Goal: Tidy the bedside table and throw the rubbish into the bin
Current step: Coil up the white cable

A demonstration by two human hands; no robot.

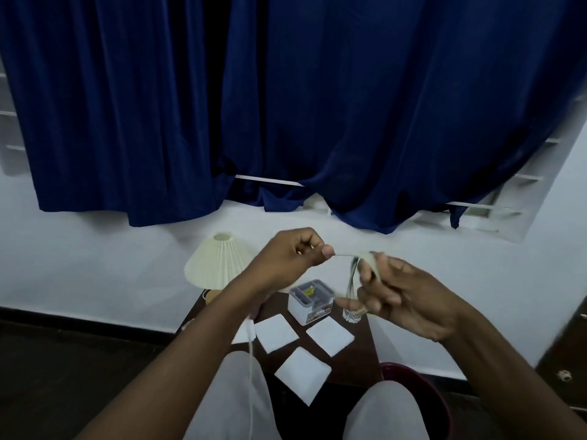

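Hands were up over the dark wooden desk [355,354], working a thin pale cord [344,255]. My left hand [286,258] had its grip pressed together, pinching the cord's straight run between thumb and forefinger, while the slack dropped down past my wrist to my lap. My right hand [403,300] had its grip half curled around a small cream bundle of wound cord [368,260], blurred, so I couldn't tell how tight. I judged the cord light, limp and prone to tangle, best held close to the coil. Below lay three white square tissues [303,374], a small grey-lidded box [313,301] and a clear cut-glass tumbler [352,314] that looked fragile. A dark red bin [422,389] sat by my right knee.
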